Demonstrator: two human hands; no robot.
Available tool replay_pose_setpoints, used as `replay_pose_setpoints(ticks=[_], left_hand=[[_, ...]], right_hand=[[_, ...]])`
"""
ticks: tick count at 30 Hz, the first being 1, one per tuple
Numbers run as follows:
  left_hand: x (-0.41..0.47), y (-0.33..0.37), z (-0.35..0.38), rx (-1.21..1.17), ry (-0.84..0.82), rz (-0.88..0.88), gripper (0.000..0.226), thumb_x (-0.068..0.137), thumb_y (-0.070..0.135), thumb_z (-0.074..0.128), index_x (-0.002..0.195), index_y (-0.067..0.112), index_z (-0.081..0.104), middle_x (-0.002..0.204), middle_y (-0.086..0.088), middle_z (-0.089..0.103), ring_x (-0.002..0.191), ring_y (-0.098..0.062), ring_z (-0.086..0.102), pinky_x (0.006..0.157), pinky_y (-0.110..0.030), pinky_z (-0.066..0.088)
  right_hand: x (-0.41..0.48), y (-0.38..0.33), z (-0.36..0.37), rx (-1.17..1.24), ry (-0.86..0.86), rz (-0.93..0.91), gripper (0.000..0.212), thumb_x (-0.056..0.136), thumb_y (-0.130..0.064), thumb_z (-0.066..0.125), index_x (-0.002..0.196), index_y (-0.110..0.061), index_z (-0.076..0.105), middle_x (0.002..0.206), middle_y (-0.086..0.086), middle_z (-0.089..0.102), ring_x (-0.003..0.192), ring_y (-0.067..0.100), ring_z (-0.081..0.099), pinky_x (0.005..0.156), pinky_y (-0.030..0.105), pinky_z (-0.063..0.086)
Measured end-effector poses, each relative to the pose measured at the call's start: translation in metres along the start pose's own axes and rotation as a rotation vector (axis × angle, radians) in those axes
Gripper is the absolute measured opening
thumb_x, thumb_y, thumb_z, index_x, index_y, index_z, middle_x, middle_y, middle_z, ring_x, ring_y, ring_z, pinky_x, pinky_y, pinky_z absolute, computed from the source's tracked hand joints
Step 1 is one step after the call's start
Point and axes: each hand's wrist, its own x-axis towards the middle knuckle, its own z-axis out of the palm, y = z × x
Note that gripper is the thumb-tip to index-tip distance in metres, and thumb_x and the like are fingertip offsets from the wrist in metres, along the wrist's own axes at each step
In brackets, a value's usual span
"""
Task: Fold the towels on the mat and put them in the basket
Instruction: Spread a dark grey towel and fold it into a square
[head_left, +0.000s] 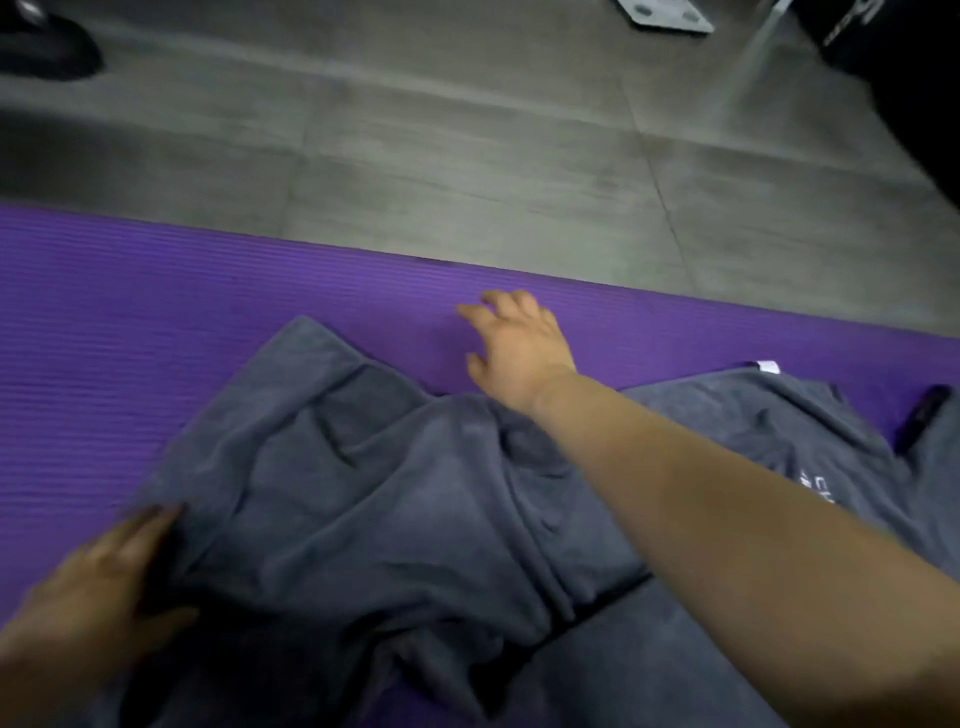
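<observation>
A rumpled grey towel (363, 499) lies spread across the purple mat (130, 322). A second grey towel (779, 436) with a white tag lies to its right, partly under my right forearm. My left hand (114, 566) rests on the near left edge of the rumpled towel; the picture is blurred there, and I cannot make out whether its fingers grip the cloth. My right hand (519, 348) is stretched out past the towel's far edge, fingers spread, over bare mat. No basket is in view.
Grey tiled floor (467, 145) runs beyond the mat's far edge. A dark shoe-like shape (47, 47) sits at the top left. A white flat object (670, 13) and dark gear stand at the top right. A small black object (924, 415) lies on the mat at the right.
</observation>
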Motion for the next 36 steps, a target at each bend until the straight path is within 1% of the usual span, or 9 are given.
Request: replay_pose_setpoints(ticks=[7,13,16,20,24,27,30,34,36], left_hand=[[-0.032,0.013,-0.074,-0.283,-0.08,-0.027,0.074,0.079,0.078,0.011,0.137,0.035,0.024,0.113,-0.022,0.061,0.099,-0.029,0.047,0.083,-0.046,0.049],[-0.055,0.004,-0.075,-0.542,0.023,-0.18,0.073,0.072,0.071,0.035,0.138,0.039,0.031,0.102,-0.017,0.068,0.094,-0.026,0.051,0.096,-0.016,0.036],[-0.049,0.002,-0.077,-0.713,0.028,-0.258,0.082,0.053,0.056,0.053,0.121,0.01,0.053,0.091,-0.01,0.069,0.082,-0.022,0.068,0.07,-0.032,0.054],[-0.037,0.001,-0.084,-1.189,0.053,-0.628,0.042,0.078,0.021,0.069,0.117,0.019,0.053,0.09,0.002,0.06,0.073,0.011,0.059,0.069,-0.005,0.04],[-0.037,-0.012,-0.097,-0.937,-0.132,-0.302,0.04,0.049,0.064,0.039,0.076,0.047,0.063,0.067,0.039,0.06,0.076,0.016,0.056,0.071,-0.007,0.04],[-0.046,-0.012,-0.112,-0.575,-0.218,-0.124,0.08,0.041,0.074,0.022,0.107,0.044,0.058,0.102,0.037,0.052,0.101,0.015,0.045,0.086,-0.004,0.025],[-0.054,-0.018,-0.127,-0.496,-0.405,-0.107,0.075,0.045,0.081,0.027,0.112,0.052,0.043,0.105,0.041,0.038,0.106,0.015,0.033,0.087,-0.005,0.017],[-0.066,-0.033,-0.141,-0.526,-0.427,-0.131,0.093,0.022,0.084,0.026,0.112,0.062,0.032,0.11,0.045,0.019,0.113,0.014,0.021,0.089,0.004,0.012],[-0.075,-0.037,-0.141,-0.703,-0.337,-0.251,0.084,0.005,0.092,0.037,0.085,0.066,0.043,0.104,0.05,0.034,0.114,0.017,0.032,0.08,0.013,0.014]], right_hand=[[0.007,-0.161,0.079,0.022,-0.371,-0.091,0.065,0.093,-0.033,0.045,0.148,-0.023,0.011,0.156,0.005,0.008,0.142,0.027,0.013,0.114,0.038,0.014],[0.002,-0.184,0.092,0.001,-0.489,0.128,0.07,0.092,-0.032,0.045,0.147,-0.029,0.002,0.156,-0.001,-0.014,0.144,0.02,-0.006,0.117,0.036,0.003],[0.018,-0.19,0.082,0.027,-0.482,0.195,0.053,0.091,-0.029,0.044,0.142,-0.023,0.031,0.155,-0.001,0.012,0.142,0.022,0.015,0.115,0.037,0.017],[0.03,-0.196,0.08,0.224,-0.225,0.283,0.021,0.092,-0.019,0.043,0.094,-0.012,0.063,0.124,0.019,0.053,0.118,0.032,0.05,0.103,0.034,0.036],[0.045,-0.2,0.075,0.287,-0.105,0.335,0.039,0.094,-0.02,0.046,0.131,-0.007,0.046,0.138,0.016,0.038,0.124,0.032,0.041,0.106,0.03,0.029],[0.068,-0.212,0.079,0.285,-0.111,0.335,0.048,0.095,-0.025,0.045,0.139,-0.009,0.034,0.145,0.014,0.027,0.133,0.033,0.028,0.108,0.034,0.025],[0.084,-0.213,0.085,0.278,-0.124,0.426,0.056,0.095,-0.023,0.044,0.145,-0.012,0.02,0.152,0.012,0.015,0.137,0.032,0.022,0.108,0.038,0.027],[0.09,-0.202,0.086,0.277,-0.164,0.512,0.04,0.095,-0.022,0.043,0.133,-0.008,0.041,0.143,0.016,0.033,0.126,0.034,0.043,0.101,0.038,0.036],[0.092,-0.208,0.081,0.22,-0.126,0.431,0.033,0.094,-0.019,0.042,0.124,-0.007,0.051,0.133,0.018,0.048,0.121,0.033,0.048,0.098,0.036,0.038]])
